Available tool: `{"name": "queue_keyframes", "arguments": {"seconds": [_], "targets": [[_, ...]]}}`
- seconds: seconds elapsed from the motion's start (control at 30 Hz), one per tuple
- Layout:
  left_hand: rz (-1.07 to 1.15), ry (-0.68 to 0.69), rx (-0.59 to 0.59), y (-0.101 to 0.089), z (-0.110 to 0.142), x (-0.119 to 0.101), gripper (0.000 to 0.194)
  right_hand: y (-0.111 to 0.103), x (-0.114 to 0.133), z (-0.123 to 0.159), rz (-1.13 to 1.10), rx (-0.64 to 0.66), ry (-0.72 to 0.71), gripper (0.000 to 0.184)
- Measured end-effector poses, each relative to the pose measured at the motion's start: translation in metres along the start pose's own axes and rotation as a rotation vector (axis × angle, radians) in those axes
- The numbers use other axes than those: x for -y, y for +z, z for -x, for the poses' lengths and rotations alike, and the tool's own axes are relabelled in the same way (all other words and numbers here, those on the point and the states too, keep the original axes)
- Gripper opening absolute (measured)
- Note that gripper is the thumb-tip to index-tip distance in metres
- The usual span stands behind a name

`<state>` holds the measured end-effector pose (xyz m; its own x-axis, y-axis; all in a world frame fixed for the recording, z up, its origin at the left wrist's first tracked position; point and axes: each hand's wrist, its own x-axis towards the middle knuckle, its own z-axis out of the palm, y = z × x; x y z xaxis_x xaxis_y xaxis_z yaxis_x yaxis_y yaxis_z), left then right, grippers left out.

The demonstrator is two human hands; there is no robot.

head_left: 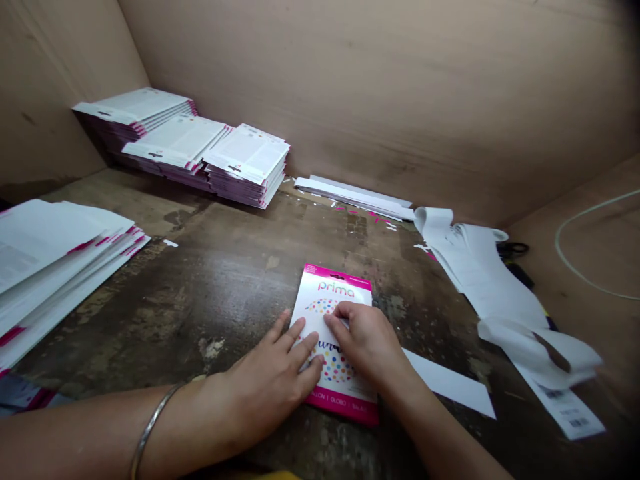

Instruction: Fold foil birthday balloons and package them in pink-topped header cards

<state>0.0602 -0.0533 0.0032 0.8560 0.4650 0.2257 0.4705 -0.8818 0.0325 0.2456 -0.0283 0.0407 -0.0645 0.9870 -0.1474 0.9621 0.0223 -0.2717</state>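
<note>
A flat white packet (345, 393) with pink bands, the word "prima" and coloured dots lies on the worktable in front of me. My left hand (277, 370) rests on its left side, fingers spread and flat. Over the middle of the packet, my right hand (363, 333) has thumb and forefinger pinched together against the surface. Whatever may be between those fingertips is hidden. A white paper strip (450, 383) lies beside the packet, partly behind my right wrist.
Stacks of similar packets (247, 157) stand at the back left, with another pile (55, 260) at the near left. A long curling label strip (510, 287) runs down the right side, near dark-handled scissors (515, 249). Folded white strips (355, 197) and paper scraps lie along the back wall.
</note>
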Motion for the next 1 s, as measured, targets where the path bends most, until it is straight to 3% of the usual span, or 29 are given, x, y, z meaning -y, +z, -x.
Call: {"name": "queue_keyframes", "arguments": {"seconds": [0.07, 0.17, 0.27, 0.37, 0.43, 0.5, 0.63, 0.7, 0.8, 1.0], "targets": [[0.03, 0.007, 0.032, -0.001, -0.002, 0.002, 0.028, 0.002, 0.001, 0.009, 0.106, -0.141, -0.069, 0.014], [0.056, 0.008, 0.051, 0.0, -0.004, 0.003, 0.027, 0.012, -0.001, 0.032, 0.23, -0.344, -0.28, 0.033], [0.067, 0.001, 0.06, 0.002, -0.005, 0.001, 0.026, 0.028, -0.005, 0.054, 0.258, -0.327, -0.423, 0.036], [0.101, -0.014, 0.058, -0.001, -0.006, 0.004, 0.025, 0.044, -0.011, 0.065, 0.262, -0.32, -0.449, 0.038], [0.245, -0.038, 0.077, -0.006, -0.008, 0.011, 0.024, 0.049, -0.012, 0.066, 0.248, -0.333, -0.442, 0.039], [0.501, -0.171, 0.073, -0.013, -0.01, 0.021, 0.024, 0.05, -0.012, 0.065, 0.223, -0.348, -0.417, 0.038], [1.141, -0.824, -0.119, -0.025, -0.014, 0.035, 0.039, 0.051, -0.011, 0.064, 0.179, -0.385, -0.396, 0.037], [1.467, -1.045, -0.133, -0.029, -0.018, 0.038, 0.05, 0.053, -0.011, 0.064, 0.162, -0.401, -0.384, 0.037], [1.701, -1.164, -0.074, -0.035, -0.028, 0.041, 0.053, 0.054, -0.011, 0.065, 0.138, -0.398, -0.367, 0.038], [1.57, -1.186, 0.127, -0.03, -0.053, 0.04, 0.03, 0.051, -0.012, 0.069, 0.053, -0.375, -0.337, 0.039]]}}
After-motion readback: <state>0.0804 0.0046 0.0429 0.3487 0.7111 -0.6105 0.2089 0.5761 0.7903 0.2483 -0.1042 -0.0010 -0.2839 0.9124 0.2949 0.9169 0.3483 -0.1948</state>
